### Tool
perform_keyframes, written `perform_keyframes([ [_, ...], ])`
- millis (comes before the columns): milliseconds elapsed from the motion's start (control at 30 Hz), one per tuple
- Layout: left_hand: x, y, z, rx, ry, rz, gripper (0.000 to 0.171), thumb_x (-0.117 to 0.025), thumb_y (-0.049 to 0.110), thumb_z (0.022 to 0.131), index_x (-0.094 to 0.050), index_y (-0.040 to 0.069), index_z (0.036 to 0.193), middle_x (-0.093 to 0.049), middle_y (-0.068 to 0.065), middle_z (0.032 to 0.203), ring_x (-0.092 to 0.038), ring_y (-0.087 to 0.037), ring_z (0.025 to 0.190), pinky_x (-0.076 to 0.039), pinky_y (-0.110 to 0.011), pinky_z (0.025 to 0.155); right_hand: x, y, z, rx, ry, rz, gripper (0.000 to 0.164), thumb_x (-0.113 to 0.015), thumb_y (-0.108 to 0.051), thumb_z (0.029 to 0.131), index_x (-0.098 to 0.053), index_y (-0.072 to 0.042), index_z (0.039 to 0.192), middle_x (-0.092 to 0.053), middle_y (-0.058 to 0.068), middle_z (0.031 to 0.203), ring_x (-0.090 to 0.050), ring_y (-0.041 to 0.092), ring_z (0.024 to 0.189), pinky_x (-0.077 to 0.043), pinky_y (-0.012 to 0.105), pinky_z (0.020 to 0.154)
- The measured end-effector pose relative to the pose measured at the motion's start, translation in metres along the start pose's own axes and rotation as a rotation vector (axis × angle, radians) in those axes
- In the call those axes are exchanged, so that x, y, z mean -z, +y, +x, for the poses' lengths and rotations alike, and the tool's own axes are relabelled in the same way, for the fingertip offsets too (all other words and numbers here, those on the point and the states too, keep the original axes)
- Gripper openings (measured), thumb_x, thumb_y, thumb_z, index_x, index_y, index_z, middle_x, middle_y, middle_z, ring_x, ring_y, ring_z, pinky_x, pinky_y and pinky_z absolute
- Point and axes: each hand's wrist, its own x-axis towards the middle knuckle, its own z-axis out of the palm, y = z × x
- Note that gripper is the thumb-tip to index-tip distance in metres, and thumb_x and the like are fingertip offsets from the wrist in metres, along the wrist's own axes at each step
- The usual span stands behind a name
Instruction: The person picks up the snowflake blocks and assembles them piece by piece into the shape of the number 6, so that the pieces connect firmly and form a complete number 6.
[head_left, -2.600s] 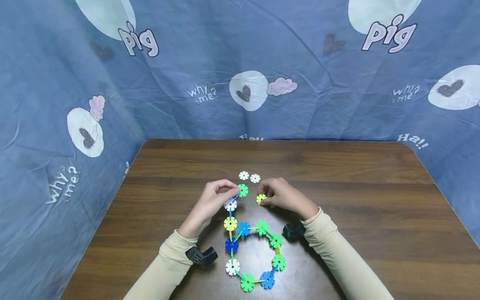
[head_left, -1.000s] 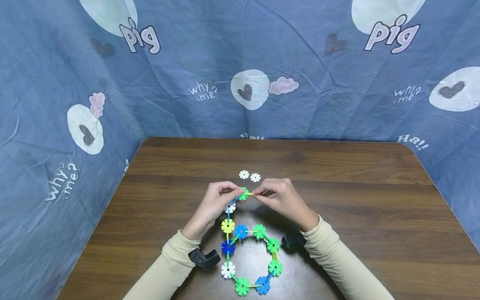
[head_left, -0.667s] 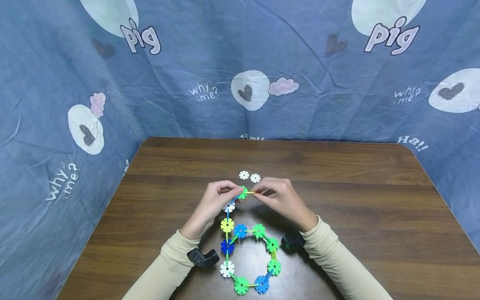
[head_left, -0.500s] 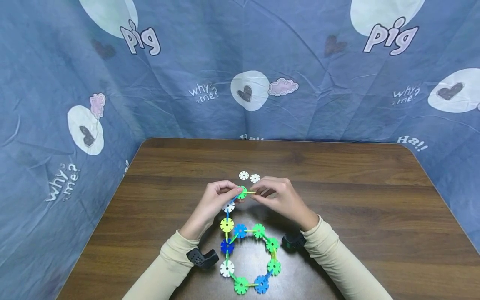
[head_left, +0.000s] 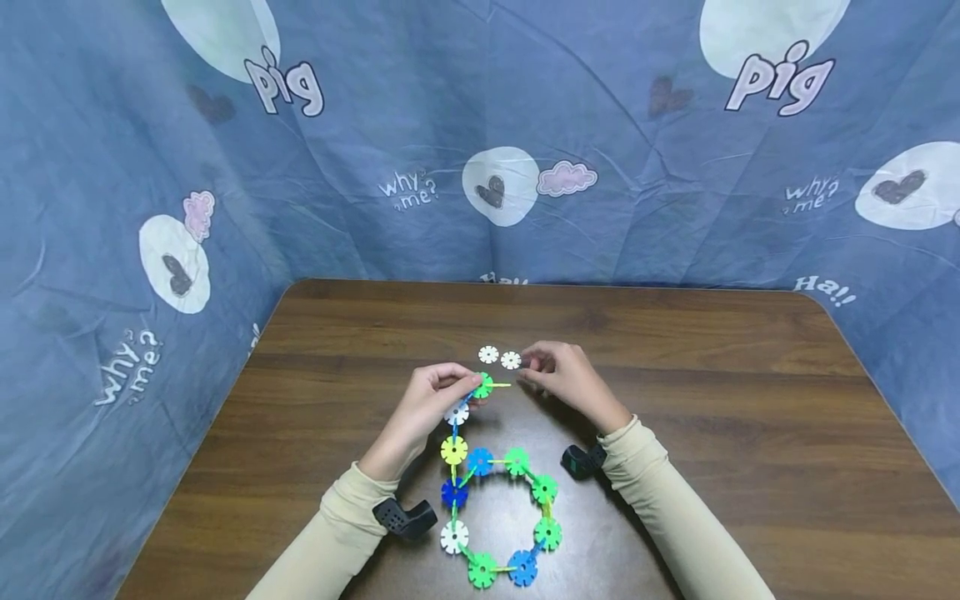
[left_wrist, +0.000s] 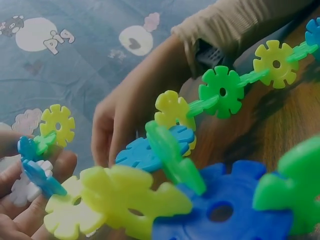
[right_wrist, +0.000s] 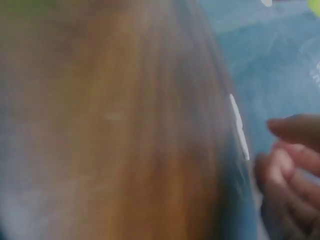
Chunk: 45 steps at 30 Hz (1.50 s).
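My left hand pinches a green snowflake disc at the top end of a chain of slotted plastic discs. A yellow disc, seen edge-on, sticks out from the green one's right side; it shows in the left wrist view as a yellow disc. Below the hand the chain runs through a white disc and a yellow one to a dark blue disc. My right hand is empty, its fingertips right at the edge of a loose white disc. Thumb and fingers stand apart in the right wrist view.
A second loose white disc lies left of the first. Green, blue and white discs form a ring on the wooden table, joined to the chain at the dark blue disc. A patterned blue cloth hangs behind.
My right hand brought the yellow disc to the green one, let go of it there, and has moved up and right to the loose white discs. The left hand keeps its pinch.
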Motion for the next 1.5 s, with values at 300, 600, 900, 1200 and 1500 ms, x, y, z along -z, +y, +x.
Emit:
perform_keyframes([
  [300, 0.0, -0.002, 0.001, -0.03, 0.02, 0.009, 0.02, -0.069, 0.011, 0.099, -0.069, -0.007, 0.107, -0.073, 0.008, 0.085, -0.072, -0.018, 0.082, -0.065, -0.04, 0.08, -0.009, 0.0, 0.017, 0.0, 0.029, -0.27, 0.034, -0.081, -0.029, 0.09, -0.075, -0.01, 0.117, -0.066, 0.006, 0.094, -0.061, 0.018, 0.083, -0.05, 0.035, 0.073],
  [600, 0.003, -0.002, 0.002, -0.041, 0.032, 0.003, 0.02, -0.068, 0.009, 0.099, -0.069, -0.009, 0.108, -0.073, 0.008, 0.085, -0.071, -0.017, 0.083, -0.065, -0.044, 0.081, -0.009, 0.004, 0.017, -0.014, 0.029, -0.122, 0.026, -0.088, -0.018, 0.082, -0.071, -0.008, 0.098, -0.071, 0.007, 0.091, -0.063, 0.014, 0.077, -0.052, 0.03, 0.075],
  [900, 0.003, -0.001, 0.001, -0.025, 0.055, -0.023, 0.018, -0.066, 0.008, 0.1, -0.068, -0.008, 0.108, -0.072, 0.006, 0.083, -0.072, -0.021, 0.076, -0.064, -0.044, 0.081, 0.007, -0.008, -0.006, -0.157, -0.035, 0.439, 0.02, -0.077, -0.007, 0.091, -0.067, 0.005, 0.103, -0.078, 0.01, 0.086, -0.075, 0.023, 0.072, -0.065, 0.036, 0.069],
  [1200, 0.003, 0.0, 0.001, -0.032, 0.061, -0.026, 0.021, -0.067, 0.01, 0.099, -0.069, -0.009, 0.108, -0.073, 0.005, 0.083, -0.073, -0.019, 0.075, -0.065, -0.042, 0.08, 0.016, -0.031, -0.024, -0.19, -0.047, 0.656, 0.02, -0.075, -0.005, 0.092, -0.065, 0.007, 0.104, -0.078, -0.001, 0.081, -0.075, 0.019, 0.075, -0.066, 0.036, 0.074],
  [1500, 0.0, 0.0, 0.0, -0.025, 0.054, -0.055, 0.022, -0.068, 0.009, 0.099, -0.069, -0.01, 0.108, -0.073, 0.005, 0.083, -0.073, -0.016, 0.077, -0.065, -0.039, 0.08, 0.013, -0.034, -0.027, -0.166, -0.049, 0.645, 0.02, -0.075, -0.005, 0.092, -0.065, 0.007, 0.103, -0.077, -0.002, 0.08, -0.074, 0.015, 0.073, -0.064, 0.029, 0.07],
])
